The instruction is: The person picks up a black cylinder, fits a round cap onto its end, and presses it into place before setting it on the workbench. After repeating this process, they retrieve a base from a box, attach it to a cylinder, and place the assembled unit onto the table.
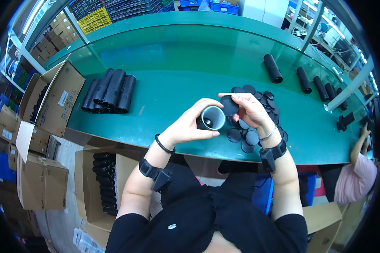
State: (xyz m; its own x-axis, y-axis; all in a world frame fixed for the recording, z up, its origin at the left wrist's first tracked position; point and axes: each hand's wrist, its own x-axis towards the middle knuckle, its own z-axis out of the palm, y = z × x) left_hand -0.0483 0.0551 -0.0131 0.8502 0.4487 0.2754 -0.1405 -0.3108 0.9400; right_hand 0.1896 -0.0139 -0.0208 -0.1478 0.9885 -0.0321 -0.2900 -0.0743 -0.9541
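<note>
My left hand (194,123) is wrapped round a dark cylinder (212,118), its open end tilted up toward me. The cylinder's inside looks pale grey, with something small and dark deeper in it. Between the fingers of my right hand (250,110) is a flat round black cap (229,105), held just beside the cylinder's mouth; whether the two touch I cannot tell. Below and beyond my right hand, a loose pile of the same black caps (252,137) spreads over the green tabletop (169,97).
Several black cylinders (109,90) lie stacked at the left, and others (273,68) lie apart at the far right. Cardboard boxes (57,99) stand left; a floor-level one holds black cylinders (104,181). At the right edge, a co-worker in a pink sleeve (363,173) reaches over the bench.
</note>
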